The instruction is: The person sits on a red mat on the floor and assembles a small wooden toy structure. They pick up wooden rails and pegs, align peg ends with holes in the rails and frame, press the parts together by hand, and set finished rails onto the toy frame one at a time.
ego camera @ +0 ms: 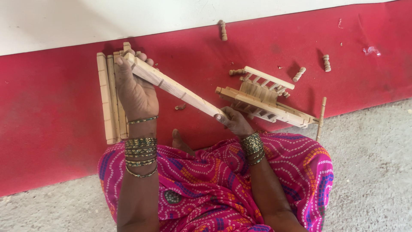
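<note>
A long pale wooden slat point(176, 88) is held between both hands above a red mat point(51, 111). Its long axis runs on a slant, from upper left down to lower right. The upper end points toward the white wall point(86, 17), the lower end toward the person's lap. Small notches or holes show along its upper face.

The left hand point(135, 88) is clenched round the upper end of the slat, fingers wrapped over the top and the back of the hand toward the camera. The right hand point(234, 120) grips the lower end, fingers closed about its tip. Both wrists carry stacks of green and gold bangles point(140, 150).

Behind the left hand a stack of like slats point(107, 99) lies on the mat, their long axes running nearly straight away from the person, side by side and touching. To the right of the right hand lies a part-built wooden frame point(262, 99), two rails joined by short spindles, slanting down to the right. A thin stick point(321, 116) leans just beside its right end. Loose turned pegs point(223, 31) lie scattered on the mat, one near the wall, others well apart at upper right.

The person sits on grey floor point(373, 172) at the mat's edge, in pink patterned cloth point(206, 184).

No packages, labels or signs are in view.
</note>
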